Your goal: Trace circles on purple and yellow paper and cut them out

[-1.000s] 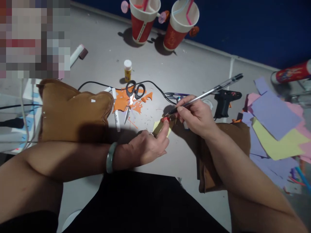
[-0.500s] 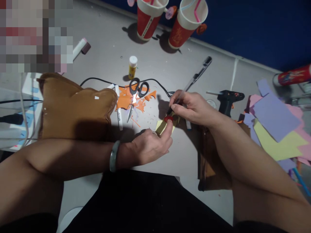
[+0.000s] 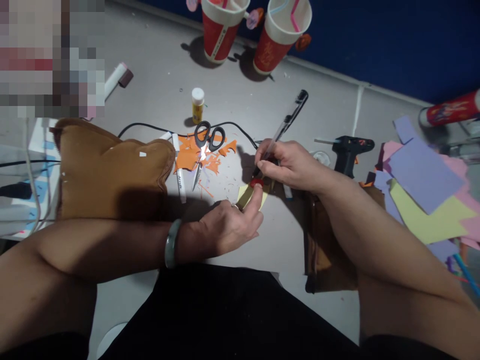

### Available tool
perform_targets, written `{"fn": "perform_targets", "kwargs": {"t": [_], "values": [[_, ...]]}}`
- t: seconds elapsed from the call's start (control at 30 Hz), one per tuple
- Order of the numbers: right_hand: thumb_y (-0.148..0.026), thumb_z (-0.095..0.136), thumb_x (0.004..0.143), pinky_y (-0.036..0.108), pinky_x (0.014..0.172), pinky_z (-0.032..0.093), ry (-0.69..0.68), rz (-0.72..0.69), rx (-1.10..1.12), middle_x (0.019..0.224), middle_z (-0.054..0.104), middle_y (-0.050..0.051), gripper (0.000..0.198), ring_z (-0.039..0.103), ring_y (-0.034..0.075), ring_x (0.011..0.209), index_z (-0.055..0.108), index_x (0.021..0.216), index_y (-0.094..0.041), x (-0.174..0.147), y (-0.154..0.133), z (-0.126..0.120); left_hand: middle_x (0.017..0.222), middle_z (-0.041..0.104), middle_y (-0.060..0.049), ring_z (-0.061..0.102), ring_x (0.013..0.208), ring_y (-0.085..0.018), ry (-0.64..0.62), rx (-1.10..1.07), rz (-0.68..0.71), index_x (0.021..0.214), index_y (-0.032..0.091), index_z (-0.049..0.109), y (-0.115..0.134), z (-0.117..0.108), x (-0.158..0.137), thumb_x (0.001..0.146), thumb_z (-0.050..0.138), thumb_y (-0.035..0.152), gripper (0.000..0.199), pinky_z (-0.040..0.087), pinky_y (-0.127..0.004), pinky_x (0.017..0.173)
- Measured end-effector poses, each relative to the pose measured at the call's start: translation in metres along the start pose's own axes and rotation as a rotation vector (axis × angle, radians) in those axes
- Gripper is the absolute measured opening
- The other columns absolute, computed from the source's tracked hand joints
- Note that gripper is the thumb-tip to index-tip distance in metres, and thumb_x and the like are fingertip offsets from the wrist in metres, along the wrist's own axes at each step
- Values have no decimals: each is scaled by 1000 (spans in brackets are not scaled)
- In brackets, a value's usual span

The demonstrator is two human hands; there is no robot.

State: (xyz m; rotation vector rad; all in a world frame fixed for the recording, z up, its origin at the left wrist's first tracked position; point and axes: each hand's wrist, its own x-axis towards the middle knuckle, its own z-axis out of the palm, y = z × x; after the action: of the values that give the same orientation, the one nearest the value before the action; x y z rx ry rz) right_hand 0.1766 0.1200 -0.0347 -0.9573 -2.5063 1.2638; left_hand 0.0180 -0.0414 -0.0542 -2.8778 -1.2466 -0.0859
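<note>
My right hand (image 3: pixel 283 162) is closed round a clear-barrelled pen (image 3: pixel 287 122) with a black end, tilted up to the right. Its tip points down beside a small red round piece (image 3: pixel 257 183). That piece lies over a sheet of yellow paper (image 3: pixel 245 196), with the index finger of my left hand (image 3: pixel 232 225) pressing on it. The other fingers of the left hand are curled under, and the thumb is mostly hidden. What the pen tip touches is too small to make out.
Scissors (image 3: pixel 204 145) lie on orange paper scraps (image 3: pixel 185 159), near a glue stick (image 3: pixel 197 106). A brown cushion (image 3: pixel 108 172) sits left. To the right are a black glue gun (image 3: pixel 348 152) and coloured paper sheets (image 3: pixel 423 170). Two red-and-white cups (image 3: pixel 225 35) stand at the back.
The pen has swung a little more upright in my right hand. The whole view has shifted slightly, and my left finger stays on the red piece.
</note>
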Motion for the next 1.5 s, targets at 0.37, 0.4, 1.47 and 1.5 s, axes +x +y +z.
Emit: {"fn": "perform_targets", "kwargs": {"t": [0.37,0.4,1.47,1.5], "values": [[-25,60,85,28,59,41,140,23,90,64,56,-4,4,49,12,58,60,81,-22,-17,5,7,158,43,-32,64,53,-15,-20,-45,-16,111,11,65,-1,0,-1,104,49,46,39,39,-32,44],[-26,61,85,28,59,41,158,22,93,65,57,-4,6,50,12,59,60,81,-22,-19,5,8,157,44,-32,64,53,-15,-14,-35,-17,111,11,65,0,1,-2,104,48,47,40,39,-32,43],[-29,61,89,28,57,41,530,31,70,67,59,-3,11,51,12,57,57,81,-21,-66,8,44,166,37,-20,70,62,-18,-113,-99,-130,139,14,59,-8,-13,-2,95,37,13,49,47,-34,46],[-29,61,89,27,57,40,552,35,52,67,59,-3,12,50,12,57,57,81,-22,-68,7,47,166,37,-20,71,64,-19,-131,-117,-132,143,13,56,-9,-14,-2,95,36,13,52,48,-35,47]]}}
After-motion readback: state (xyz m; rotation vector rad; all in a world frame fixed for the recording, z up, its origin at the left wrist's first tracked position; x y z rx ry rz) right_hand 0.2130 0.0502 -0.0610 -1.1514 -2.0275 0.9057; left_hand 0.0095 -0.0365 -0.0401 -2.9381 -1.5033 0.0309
